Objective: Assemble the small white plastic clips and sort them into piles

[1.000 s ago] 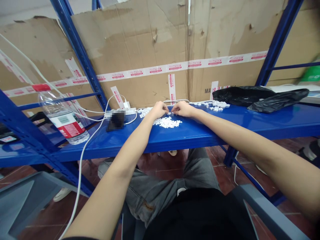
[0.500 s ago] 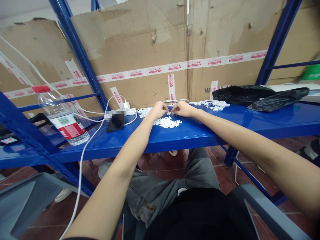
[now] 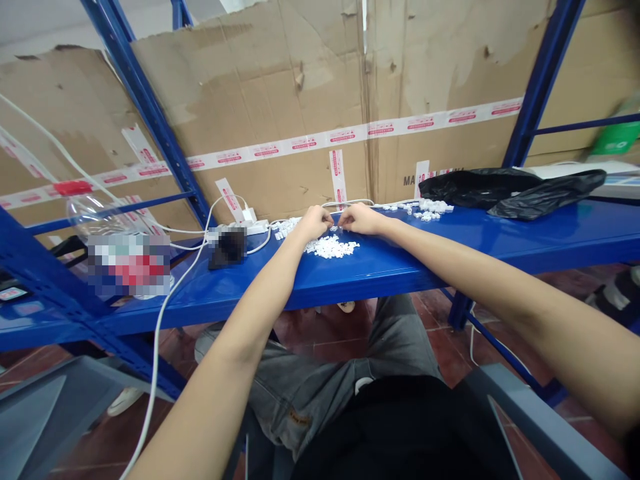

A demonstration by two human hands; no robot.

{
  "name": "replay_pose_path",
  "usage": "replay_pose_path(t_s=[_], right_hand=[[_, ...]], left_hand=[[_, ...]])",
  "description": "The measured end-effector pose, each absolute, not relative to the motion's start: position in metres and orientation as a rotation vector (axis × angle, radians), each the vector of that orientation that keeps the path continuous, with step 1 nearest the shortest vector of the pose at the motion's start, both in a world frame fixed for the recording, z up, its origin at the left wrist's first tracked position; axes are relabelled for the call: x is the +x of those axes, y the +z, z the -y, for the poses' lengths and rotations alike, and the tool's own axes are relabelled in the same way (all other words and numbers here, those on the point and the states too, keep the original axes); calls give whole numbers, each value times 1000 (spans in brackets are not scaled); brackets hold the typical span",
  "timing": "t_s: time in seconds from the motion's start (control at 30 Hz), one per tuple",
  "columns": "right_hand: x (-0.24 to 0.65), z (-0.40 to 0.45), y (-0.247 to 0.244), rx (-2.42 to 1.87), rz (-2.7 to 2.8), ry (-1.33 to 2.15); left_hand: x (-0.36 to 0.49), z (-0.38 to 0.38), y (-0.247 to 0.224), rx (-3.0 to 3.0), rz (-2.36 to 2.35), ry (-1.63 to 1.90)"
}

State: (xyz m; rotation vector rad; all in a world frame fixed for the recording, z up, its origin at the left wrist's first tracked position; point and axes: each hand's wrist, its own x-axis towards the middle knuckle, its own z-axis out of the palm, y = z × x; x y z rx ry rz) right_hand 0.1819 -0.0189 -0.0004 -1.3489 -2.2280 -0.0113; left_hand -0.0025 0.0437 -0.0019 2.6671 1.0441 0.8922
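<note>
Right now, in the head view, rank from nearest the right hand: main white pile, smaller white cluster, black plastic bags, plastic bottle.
From the right hand:
1. Main white pile, just below and left.
2. Smaller white cluster, to the right.
3. Black plastic bags, farther right.
4. Plastic bottle, far left.

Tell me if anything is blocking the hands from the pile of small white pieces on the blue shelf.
Nothing visible stands in the way. The left hand and right hand are right at the far edge of the small white pieces on the blue shelf, with no object between them.
</note>
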Motion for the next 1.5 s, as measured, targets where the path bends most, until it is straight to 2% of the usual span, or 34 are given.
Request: replay_pose_path(t_s=[0.77, 1.5], right_hand=[[181, 21, 1, -1361, 2241, -21], [186, 20, 1, -1226, 2174, -36]], left_hand=[[-3, -41, 0, 2755, -1014, 819], [-5, -30, 2, 2535, -875, 814]])
